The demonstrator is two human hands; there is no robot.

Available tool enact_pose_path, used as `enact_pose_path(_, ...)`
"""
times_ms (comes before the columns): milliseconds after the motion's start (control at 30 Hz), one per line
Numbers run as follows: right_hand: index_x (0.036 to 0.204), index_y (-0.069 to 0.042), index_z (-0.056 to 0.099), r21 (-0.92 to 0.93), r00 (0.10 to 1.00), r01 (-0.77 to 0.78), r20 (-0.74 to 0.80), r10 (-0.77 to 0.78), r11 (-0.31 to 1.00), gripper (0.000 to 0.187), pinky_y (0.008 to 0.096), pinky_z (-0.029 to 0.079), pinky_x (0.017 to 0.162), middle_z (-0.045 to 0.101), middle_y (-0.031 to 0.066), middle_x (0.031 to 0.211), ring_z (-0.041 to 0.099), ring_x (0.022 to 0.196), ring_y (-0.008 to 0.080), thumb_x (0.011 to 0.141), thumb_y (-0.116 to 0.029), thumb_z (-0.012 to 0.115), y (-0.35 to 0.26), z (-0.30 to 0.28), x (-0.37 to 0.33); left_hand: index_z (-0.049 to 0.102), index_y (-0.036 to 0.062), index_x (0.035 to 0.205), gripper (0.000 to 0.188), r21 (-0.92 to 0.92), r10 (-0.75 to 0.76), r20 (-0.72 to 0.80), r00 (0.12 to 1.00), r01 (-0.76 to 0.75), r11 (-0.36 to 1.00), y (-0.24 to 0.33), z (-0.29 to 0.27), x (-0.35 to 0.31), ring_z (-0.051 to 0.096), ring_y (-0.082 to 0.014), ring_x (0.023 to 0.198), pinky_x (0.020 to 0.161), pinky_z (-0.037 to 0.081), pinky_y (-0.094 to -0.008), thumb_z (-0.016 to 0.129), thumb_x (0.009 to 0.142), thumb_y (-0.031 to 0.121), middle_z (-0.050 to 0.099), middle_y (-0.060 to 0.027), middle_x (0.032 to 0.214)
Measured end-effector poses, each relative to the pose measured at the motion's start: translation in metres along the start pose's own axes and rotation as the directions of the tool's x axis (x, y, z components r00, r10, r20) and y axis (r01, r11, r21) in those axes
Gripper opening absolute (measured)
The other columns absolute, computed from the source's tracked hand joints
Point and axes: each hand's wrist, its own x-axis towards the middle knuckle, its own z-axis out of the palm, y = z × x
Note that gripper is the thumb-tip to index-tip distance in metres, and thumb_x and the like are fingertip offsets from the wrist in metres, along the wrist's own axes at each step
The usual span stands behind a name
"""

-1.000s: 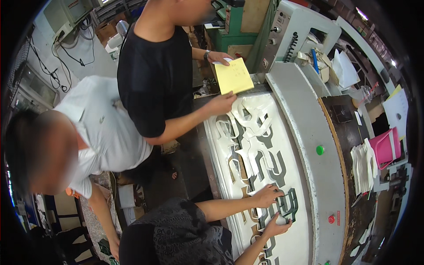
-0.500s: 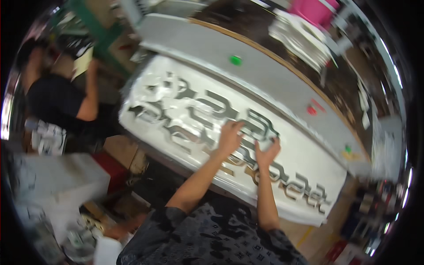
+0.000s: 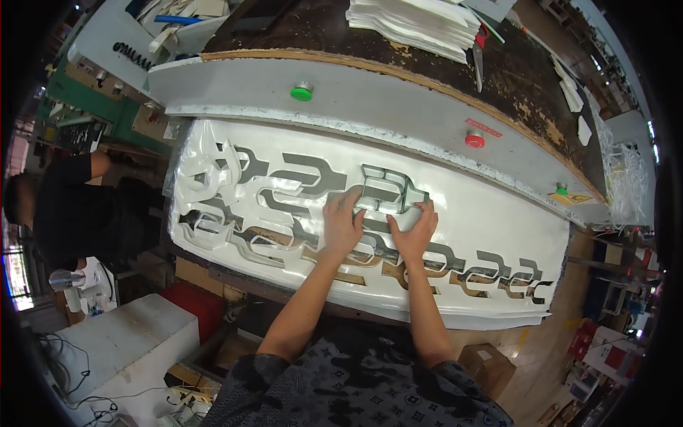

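A metal cutting die (image 3: pixel 406 193), a thin-walled frame of steel strip with a forked outline, stands on a white sheet (image 3: pixel 491 213) spread over the press bed. My left hand (image 3: pixel 343 224) grips the die's near left side, its fingertips partly hidden. At the near right corner my right hand (image 3: pixel 416 233) holds it between thumb and fingers. Around both hands the sheet has several cut-out openings of the same forked shape, with darker material showing through. At the left end the sheet is torn into loose, curled scraps (image 3: pixel 206 171).
Behind the sheet runs a grey machine beam (image 3: pixel 235 89) with green buttons (image 3: pixel 302 92) and a red button (image 3: pixel 475 139). On the dark worktop above lie stacked white sheets (image 3: pixel 413 28) and scissors (image 3: pixel 479 60). Another person (image 3: pixel 89 206) sits at far left. A cardboard box (image 3: pixel 486 370) stands on the floor.
My view has turned and steadied, so the sheet now lies more level in the picture. Both hands remain at the cutting die, with the right hand's fingers now closed on its corner.
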Motion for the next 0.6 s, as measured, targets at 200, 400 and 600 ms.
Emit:
enact_pose_path(200, 0.132, -0.004, 0.051, -0.006, 0.998, -0.063, 0.022, 0.064, 0.998, 0.079, 0.0594, 0.024, 0.122, 0.045, 0.0308, 0.151, 0.038, 0.144, 0.0476, 0.072, -0.034, 0.093, -0.001, -0.001, 0.001, 0.043, 0.0014, 0.151, 0.074, -0.091, -0.066, 0.013, 0.998, 0.067, 0.994, 0.004, -0.001, 0.002, 0.055, -0.0345, 0.125, 0.11, 0.035, -0.0488, 0.077, 0.087, 0.016, 0.069, -0.011, 0.131)
enact_pose_path(400, 0.132, -0.004, 0.051, 0.005, 0.997, -0.067, 0.037, 0.067, 0.998, 0.079, 0.0609, 0.023, 0.122, 0.044, 0.0309, 0.153, 0.038, 0.145, 0.047, 0.071, -0.032, 0.093, 0.001, -0.001, 0.002, 0.039, -0.0007, 0.154, 0.077, -0.094, -0.101, 0.055, 0.993, 0.106, 0.99, 0.007, -0.005, 0.005, 0.055, -0.0353, 0.126, 0.111, 0.034, -0.0487, 0.076, 0.088, 0.015, 0.07, -0.0112, 0.13)
enact_pose_path(600, 0.132, -0.005, 0.052, 0.026, 0.995, -0.095, 0.044, 0.094, 0.995, 0.079, 0.0616, 0.022, 0.122, 0.042, 0.0308, 0.155, 0.036, 0.146, 0.049, 0.07, -0.031, 0.093, 0.0, 0.0, 0.003, 0.046, 0.0024, 0.151, 0.07, -0.038, -0.066, 0.065, 0.996, 0.068, 0.997, 0.007, -0.003, 0.01, 0.054, -0.0335, 0.124, 0.108, 0.035, -0.0477, 0.075, 0.088, 0.013, 0.074, -0.009, 0.125)
